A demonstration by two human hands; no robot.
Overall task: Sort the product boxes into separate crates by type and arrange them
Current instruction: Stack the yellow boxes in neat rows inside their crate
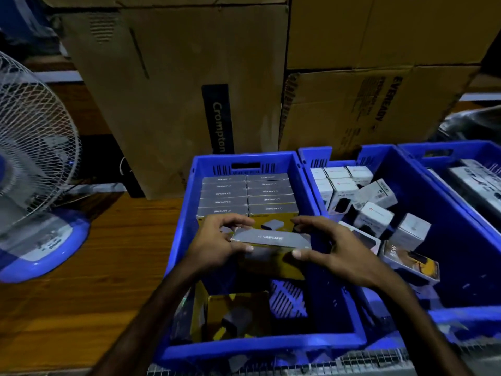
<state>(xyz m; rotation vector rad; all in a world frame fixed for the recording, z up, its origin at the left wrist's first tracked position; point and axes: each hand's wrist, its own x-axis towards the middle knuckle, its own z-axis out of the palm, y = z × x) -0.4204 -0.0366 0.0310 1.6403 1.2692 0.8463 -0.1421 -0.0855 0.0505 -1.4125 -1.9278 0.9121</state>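
Observation:
A grey-and-yellow Lapcare box [271, 241] is held over the near half of the left blue crate [179, 240]. My left hand [217, 244] grips its left end and my right hand [332, 249] grips its right end, thumbs on the near edge. Behind it, two neat rows of the same grey-topped boxes [245, 195] fill the far half of that crate. More yellow boxes [233, 316] lie loose at the crate's near end. The middle blue crate [461, 267] holds several white boxes [349, 189], some upright, some tipped, plus a "65W" box [409, 263].
A third blue crate [439, 151] with long grey boxes sits at the far right. Large cardboard cartons [173, 77] stand right behind the crates. A white and blue table fan [35, 164] stands on the wooden tabletop [113, 267] at the left.

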